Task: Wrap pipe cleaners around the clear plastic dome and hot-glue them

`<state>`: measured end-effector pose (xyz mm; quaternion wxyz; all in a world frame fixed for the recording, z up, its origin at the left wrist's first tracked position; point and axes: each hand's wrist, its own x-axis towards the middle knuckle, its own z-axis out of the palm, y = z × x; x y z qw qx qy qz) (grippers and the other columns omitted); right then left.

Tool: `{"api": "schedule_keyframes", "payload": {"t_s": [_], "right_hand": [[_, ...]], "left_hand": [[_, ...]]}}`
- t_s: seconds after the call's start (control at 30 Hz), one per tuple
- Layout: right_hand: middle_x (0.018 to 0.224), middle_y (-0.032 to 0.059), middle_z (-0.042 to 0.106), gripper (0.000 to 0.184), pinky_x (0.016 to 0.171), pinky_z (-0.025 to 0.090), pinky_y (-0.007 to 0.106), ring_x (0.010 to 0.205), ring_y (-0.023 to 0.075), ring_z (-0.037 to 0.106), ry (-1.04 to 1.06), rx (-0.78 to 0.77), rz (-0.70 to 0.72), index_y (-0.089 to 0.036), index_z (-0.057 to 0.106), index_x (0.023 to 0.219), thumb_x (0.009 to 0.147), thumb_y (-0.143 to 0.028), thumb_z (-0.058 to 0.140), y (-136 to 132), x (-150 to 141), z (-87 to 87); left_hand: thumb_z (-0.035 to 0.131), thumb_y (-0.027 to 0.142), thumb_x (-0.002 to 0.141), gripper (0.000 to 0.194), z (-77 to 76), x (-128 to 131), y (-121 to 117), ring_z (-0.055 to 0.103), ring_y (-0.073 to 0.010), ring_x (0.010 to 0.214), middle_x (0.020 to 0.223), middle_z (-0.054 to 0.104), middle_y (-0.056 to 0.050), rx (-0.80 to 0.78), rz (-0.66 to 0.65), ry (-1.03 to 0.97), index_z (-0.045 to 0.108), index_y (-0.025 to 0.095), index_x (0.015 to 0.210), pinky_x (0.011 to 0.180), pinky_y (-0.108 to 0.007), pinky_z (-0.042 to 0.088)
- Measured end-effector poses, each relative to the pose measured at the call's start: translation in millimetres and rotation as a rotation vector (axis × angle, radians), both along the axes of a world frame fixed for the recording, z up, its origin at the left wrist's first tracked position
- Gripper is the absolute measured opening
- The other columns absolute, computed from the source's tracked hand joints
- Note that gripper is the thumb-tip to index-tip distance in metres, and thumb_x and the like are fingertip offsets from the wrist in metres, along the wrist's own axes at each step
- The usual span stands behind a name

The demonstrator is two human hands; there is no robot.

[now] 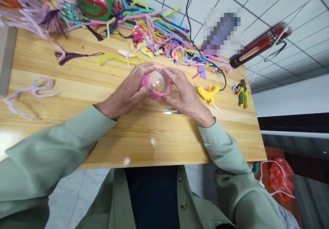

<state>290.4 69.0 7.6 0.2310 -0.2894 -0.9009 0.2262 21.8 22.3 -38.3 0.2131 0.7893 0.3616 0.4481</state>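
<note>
Between my two hands is a clear round container (pixel 157 81) with pink pipe cleaner (pixel 162 95) wound around its side. My left hand (pixel 130 93) is wrapped round its left side, the thumb lying against the pink winding. On the opposite side, my right hand (pixel 183 93) grips it with fingers at the top and thumb below. A small pair of thread snips (pixel 171 111) lies on the table just under my right hand, partly hidden by it. Right of that hand rests a yellow hot glue gun (pixel 208 93).
Pipe cleaners in many colours (pixel 159 27) are heaped along the back of the wooden table (pixel 154 143). A lilac pipe cleaner (pixel 31 92) lies curled at left. Yellow-green pliers (pixel 243 94) and a dark red flask (pixel 262 44) are at right. The glue gun's cord (pixel 190 20) crosses the pile.
</note>
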Motion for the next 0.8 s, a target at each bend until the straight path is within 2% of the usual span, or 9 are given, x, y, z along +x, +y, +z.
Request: {"api": "schedule_keyframes", "payload": {"t_s": [0.1, 0.2, 0.37, 0.57, 0.8], "right_hand": [[0.178, 0.0129, 0.056, 0.080, 0.141, 0.041, 0.073, 0.170, 0.0421, 0.047, 0.018, -0.014, -0.007, -0.036, 0.052, 0.173, 0.102, -0.060, 0.079, -2.9, -0.8, 0.7], [0.179, 0.0109, 0.056, 0.075, 0.143, 0.040, 0.071, 0.171, 0.0398, 0.047, 0.028, -0.058, 0.021, -0.037, 0.051, 0.174, 0.106, -0.059, 0.074, -2.9, 1.9, 3.5], [0.179, 0.0053, 0.057, 0.063, 0.143, 0.040, 0.068, 0.171, 0.0357, 0.048, 0.046, -0.113, 0.029, -0.041, 0.054, 0.172, 0.112, -0.061, 0.064, 0.7, 5.7, 5.6], [0.180, 0.0070, 0.056, 0.073, 0.141, 0.043, 0.069, 0.171, 0.0376, 0.048, 0.047, -0.118, 0.019, -0.041, 0.054, 0.172, 0.106, -0.066, 0.072, 0.9, 5.0, 4.4], [0.177, 0.0089, 0.059, 0.066, 0.139, 0.046, 0.067, 0.168, 0.0356, 0.051, 0.095, -0.079, -0.006, -0.038, 0.057, 0.170, 0.111, -0.068, 0.061, -2.2, 2.1, -2.7]], "left_hand": [[0.070, 0.066, 0.110, 0.073, -2.7, 1.5, 1.5, 0.049, -0.0388, 0.169, 0.176, 0.055, -0.015, -0.015, 0.020, -0.013, 0.047, 0.031, 0.170, 0.144, -0.066, 0.042], [0.074, 0.073, 0.104, 0.082, -5.3, 1.4, 4.0, 0.051, -0.0405, 0.167, 0.175, 0.056, -0.016, -0.032, 0.029, -0.023, 0.048, 0.032, 0.169, 0.143, -0.066, 0.043], [0.074, 0.072, 0.104, 0.080, -2.8, -2.2, 4.4, 0.053, -0.0405, 0.166, 0.174, 0.057, -0.017, -0.062, 0.008, -0.014, 0.050, 0.029, 0.167, 0.142, -0.066, 0.044], [0.076, 0.073, 0.102, 0.082, -7.2, -1.4, 5.8, 0.053, -0.0409, 0.166, 0.173, 0.056, -0.017, -0.057, -0.012, -0.050, 0.048, 0.032, 0.167, 0.142, -0.067, 0.044], [0.077, 0.067, 0.105, 0.083, -8.7, -4.8, 8.2, 0.052, -0.0384, 0.166, 0.175, 0.053, -0.016, 0.006, -0.037, -0.003, 0.039, 0.034, 0.172, 0.140, -0.066, 0.046]]}}
